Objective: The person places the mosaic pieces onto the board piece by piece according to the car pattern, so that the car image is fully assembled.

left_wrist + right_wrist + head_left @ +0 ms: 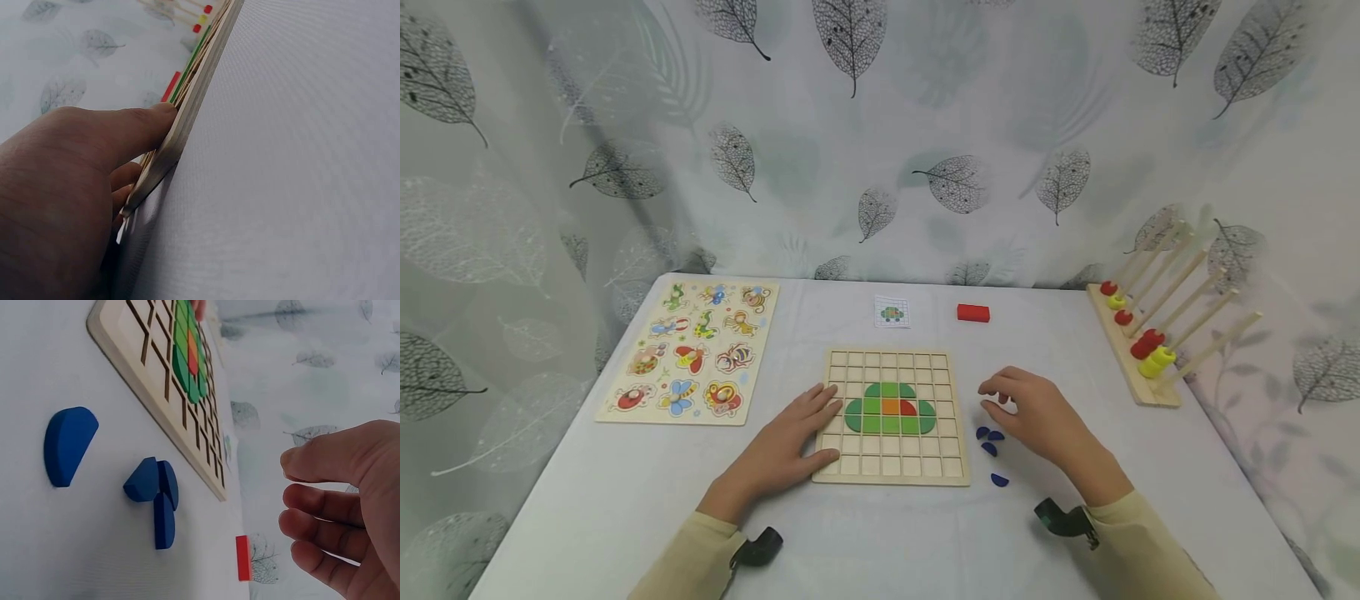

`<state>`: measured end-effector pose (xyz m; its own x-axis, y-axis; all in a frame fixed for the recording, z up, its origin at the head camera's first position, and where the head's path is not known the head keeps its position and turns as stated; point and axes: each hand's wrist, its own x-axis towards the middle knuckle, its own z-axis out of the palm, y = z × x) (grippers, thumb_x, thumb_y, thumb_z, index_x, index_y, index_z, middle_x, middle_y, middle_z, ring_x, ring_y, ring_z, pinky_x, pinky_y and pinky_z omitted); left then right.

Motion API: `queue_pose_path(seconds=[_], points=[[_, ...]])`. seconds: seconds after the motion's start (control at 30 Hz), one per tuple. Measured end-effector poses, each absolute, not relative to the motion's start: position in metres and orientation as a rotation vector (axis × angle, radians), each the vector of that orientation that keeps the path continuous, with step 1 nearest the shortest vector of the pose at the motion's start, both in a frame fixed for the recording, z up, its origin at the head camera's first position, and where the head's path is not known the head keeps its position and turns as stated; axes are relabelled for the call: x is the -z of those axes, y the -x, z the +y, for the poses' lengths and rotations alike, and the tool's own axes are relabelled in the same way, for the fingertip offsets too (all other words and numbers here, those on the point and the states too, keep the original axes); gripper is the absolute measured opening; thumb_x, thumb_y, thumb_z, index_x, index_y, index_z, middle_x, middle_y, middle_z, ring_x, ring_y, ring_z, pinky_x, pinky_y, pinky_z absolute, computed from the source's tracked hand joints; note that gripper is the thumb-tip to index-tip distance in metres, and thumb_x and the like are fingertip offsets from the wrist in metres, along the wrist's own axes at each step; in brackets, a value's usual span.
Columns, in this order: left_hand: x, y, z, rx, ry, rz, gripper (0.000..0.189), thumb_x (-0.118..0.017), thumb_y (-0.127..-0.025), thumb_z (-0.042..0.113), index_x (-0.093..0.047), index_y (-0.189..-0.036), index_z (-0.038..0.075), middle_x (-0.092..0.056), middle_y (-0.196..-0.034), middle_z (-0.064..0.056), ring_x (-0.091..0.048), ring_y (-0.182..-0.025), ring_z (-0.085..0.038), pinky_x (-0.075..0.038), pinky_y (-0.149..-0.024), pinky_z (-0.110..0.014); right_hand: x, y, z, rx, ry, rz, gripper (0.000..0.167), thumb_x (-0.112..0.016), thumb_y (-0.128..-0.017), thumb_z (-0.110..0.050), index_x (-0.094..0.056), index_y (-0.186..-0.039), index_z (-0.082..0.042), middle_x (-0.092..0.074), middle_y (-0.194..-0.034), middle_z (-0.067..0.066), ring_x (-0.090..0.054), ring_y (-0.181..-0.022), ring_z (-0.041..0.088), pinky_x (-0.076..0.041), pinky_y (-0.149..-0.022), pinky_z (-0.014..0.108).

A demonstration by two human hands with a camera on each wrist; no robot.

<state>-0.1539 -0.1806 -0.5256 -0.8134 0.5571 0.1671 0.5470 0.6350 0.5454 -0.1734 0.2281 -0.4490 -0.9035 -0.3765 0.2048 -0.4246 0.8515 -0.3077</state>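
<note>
A square wooden grid board [957,473] lies in front of me, its middle cells filled with green pieces [871,406], an orange piece [890,407] and a red piece [907,408]. My left hand [786,446] rests at the board's left edge, fingers straight; the left wrist view has its thumb [140,128] against the rim. Right of the board, my right hand [1037,408] hovers with loosely bent fingers, and the right wrist view reveals nothing between them. Several blue half-round pieces [70,444] lie on the cloth just below that hand, one apart from a small cluster [164,520].
Behind the board are a small pattern card [892,312] and a red block [973,313]. A wooden insect picture board [651,408] lies at left. To the right stands a peg rack [1138,379] with red and yellow beads. Leaf-print curtain [820,208] hangs behind the table.
</note>
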Motion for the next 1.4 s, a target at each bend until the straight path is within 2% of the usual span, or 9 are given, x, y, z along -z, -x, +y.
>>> queue_pose_path(seconds=[0.6,0.87,1.07,1.4], points=[[0.525,0.155,-0.18,-0.943,-0.969,2.83,0.077,-0.073,-0.101,0.046,-0.048,-0.165,0.009,-0.033,-0.176,-0.006,-0.022,-0.164,-0.031,-0.028,-0.128,-0.057,0.461,0.164,0.235,-0.595,-0.563,-2.972,0.019,-0.09,-0.09,-0.009,-0.083,-0.106,-0.016,-0.072,-0.107,-0.002,-0.065,-0.091,0.017,-0.062,-0.078,0.035],[0.525,0.154,-0.18,-0.933,-0.954,2.828,0.078,-0.073,-0.101,0.046,-0.048,-0.165,0.01,-0.032,-0.176,-0.005,-0.022,-0.164,-0.031,-0.028,-0.128,-0.057,0.473,0.165,0.235,-0.685,-0.578,-3.101,0.016,-0.088,-0.091,-0.01,-0.083,-0.103,-0.02,-0.071,-0.105,-0.007,-0.063,-0.091,0.013,-0.061,-0.08,0.034],[0.525,0.153,-0.18,-0.942,-0.951,2.827,0.077,-0.073,-0.102,0.047,-0.048,-0.165,0.01,-0.032,-0.176,-0.005,-0.022,-0.164,-0.031,-0.028,-0.128,-0.057,0.48,0.167,0.231,-0.631,-0.577,-3.145,0.017,-0.09,-0.09,-0.011,-0.083,-0.103,-0.019,-0.071,-0.104,-0.008,-0.063,-0.09,0.012,-0.061,-0.084,0.034],[0.528,0.154,-0.181,-0.947,-0.955,2.836,0.077,-0.073,-0.102,0.046,-0.049,-0.164,0.01,-0.033,-0.176,-0.005,-0.024,-0.163,-0.032,-0.03,-0.127,-0.059,0.481,0.167,0.223,-0.574,-0.55,-3.14,0.018,-0.09,-0.089,-0.01,-0.083,-0.105,-0.016,-0.072,-0.101,-0.005,-0.062,-0.087,0.014,-0.062,-0.082,0.035]])
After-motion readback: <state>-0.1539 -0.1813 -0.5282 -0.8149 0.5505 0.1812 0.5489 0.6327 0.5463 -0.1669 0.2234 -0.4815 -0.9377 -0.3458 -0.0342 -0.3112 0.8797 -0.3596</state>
